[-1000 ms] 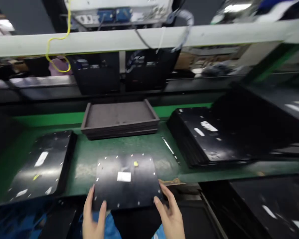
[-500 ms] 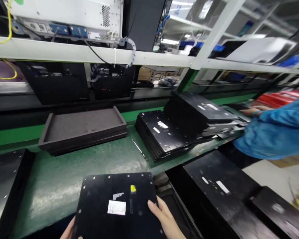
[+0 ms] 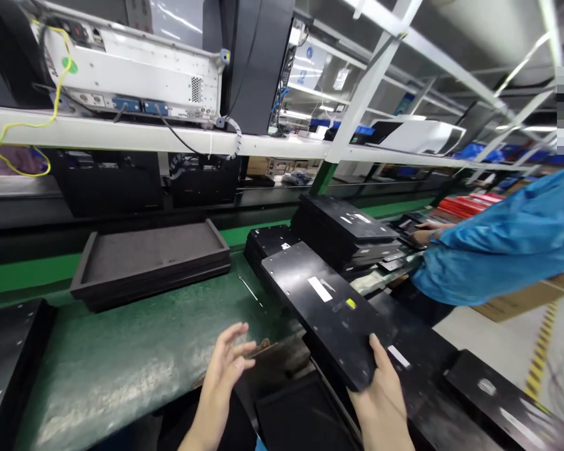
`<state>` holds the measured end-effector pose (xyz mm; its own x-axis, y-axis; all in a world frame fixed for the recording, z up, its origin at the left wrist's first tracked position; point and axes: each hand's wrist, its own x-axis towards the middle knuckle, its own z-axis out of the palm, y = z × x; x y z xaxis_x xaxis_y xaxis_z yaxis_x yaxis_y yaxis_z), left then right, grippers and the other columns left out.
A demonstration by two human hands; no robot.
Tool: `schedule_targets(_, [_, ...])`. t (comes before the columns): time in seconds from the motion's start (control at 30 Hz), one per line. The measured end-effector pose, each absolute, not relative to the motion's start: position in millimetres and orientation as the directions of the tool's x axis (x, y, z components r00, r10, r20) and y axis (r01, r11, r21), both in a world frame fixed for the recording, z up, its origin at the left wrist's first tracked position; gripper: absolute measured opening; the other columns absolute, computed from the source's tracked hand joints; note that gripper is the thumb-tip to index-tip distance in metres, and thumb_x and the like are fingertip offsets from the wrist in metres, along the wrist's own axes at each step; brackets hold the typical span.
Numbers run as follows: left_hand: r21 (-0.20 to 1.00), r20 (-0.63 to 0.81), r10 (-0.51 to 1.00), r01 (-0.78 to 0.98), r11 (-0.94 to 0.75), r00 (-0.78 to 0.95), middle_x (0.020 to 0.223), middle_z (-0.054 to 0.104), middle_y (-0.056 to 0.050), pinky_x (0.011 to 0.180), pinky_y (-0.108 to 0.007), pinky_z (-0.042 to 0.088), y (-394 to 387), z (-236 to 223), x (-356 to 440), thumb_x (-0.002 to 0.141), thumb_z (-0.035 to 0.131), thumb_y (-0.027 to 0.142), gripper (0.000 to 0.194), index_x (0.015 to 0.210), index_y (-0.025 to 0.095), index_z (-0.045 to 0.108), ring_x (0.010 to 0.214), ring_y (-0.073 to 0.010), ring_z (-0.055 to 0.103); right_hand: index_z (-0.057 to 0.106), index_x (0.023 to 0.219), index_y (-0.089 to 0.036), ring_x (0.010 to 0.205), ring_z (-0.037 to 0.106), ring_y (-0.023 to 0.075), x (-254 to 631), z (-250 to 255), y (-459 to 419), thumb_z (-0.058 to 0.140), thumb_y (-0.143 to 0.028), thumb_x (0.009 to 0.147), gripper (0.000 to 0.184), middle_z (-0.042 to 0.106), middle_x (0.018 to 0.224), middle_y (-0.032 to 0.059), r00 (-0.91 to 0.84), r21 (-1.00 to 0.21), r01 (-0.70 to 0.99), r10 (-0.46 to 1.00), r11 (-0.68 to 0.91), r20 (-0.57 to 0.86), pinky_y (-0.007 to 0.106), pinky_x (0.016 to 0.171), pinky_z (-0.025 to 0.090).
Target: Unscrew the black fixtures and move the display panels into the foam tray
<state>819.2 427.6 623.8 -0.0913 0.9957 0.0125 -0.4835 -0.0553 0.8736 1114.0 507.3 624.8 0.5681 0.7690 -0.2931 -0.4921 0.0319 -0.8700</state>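
A flat black metal panel with a white label and a small yellow sticker is gripped at its near end by my right hand, thumb on top. Its far end reaches over the low stack of black panels; whether it rests on them I cannot tell. My left hand is off the panel, fingers spread and bent, above the bench's front edge. A slim metal tool, perhaps a wrench, lies on the green bench beyond my left hand.
Dark foam trays are piled at the back left. A taller stack of black panels stands behind the low one. More black panels lie low on the right. At right, a person in a blue sleeve handles parts near red items.
The panel has swung right and forward toward the low stack. My left hand has let go of it; my right hand keeps its grip. The camera view has shifted.
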Motion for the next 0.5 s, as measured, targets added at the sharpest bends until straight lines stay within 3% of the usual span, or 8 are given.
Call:
schedule_targets(0.17, [0.950, -0.082, 0.982, -0.310, 0.025, -0.171, 0.155, 0.062, -0.015, 0.115, -0.041, 0.054, 403.9, 569.7, 804.9, 0.093, 0.073, 0.079, 0.072, 0.143, 0.027, 0.067, 0.140, -0.0336, 0.063, 0.070, 0.120, -0.026, 0.113, 0.078, 0.0227, 1096.1, 604.0, 551.4, 0.087, -0.045, 0.081, 0.047, 0.080, 0.120, 0.0014, 0.658, -0.845, -0.497, 0.719, 0.195, -0.222, 0.036, 0.089, 0.070])
schedule_targets(0.33, [0.981, -0.115, 0.955, -0.180, 0.067, -0.272, 0.156, 0.063, -0.013, 0.116, -0.041, 0.055, 382.5, 563.8, 796.6, 0.093, 0.069, 0.081, 0.071, 0.140, 0.028, 0.071, 0.143, -0.0346, 0.061, 0.059, 0.129, -0.027, 0.125, 0.071, 0.0202, 1078.0, 607.7, 612.7, 0.073, -0.049, 0.087, 0.049, 0.072, 0.136, 0.0026, 0.722, -0.903, -0.354, 0.684, 0.241, -0.101, 0.039, 0.111, 0.060])
schedule_targets(0.5, [0.994, -0.061, 0.946, -0.105, 0.029, -0.319, 0.155, 0.064, -0.012, 0.113, -0.043, 0.058, 363.7, 551.5, 792.4, 0.097, 0.067, 0.076, 0.061, 0.136, 0.030, 0.074, 0.140, -0.0343, 0.064, 0.053, 0.147, -0.019, 0.137, 0.064, 0.0225, 1065.8, 611.0, 660.2, 0.072, -0.052, 0.084, 0.074, 0.064, 0.150, 0.0102, 0.655, -0.946, -0.249, 0.756, 0.206, -0.008, 0.041, 0.127, 0.045])
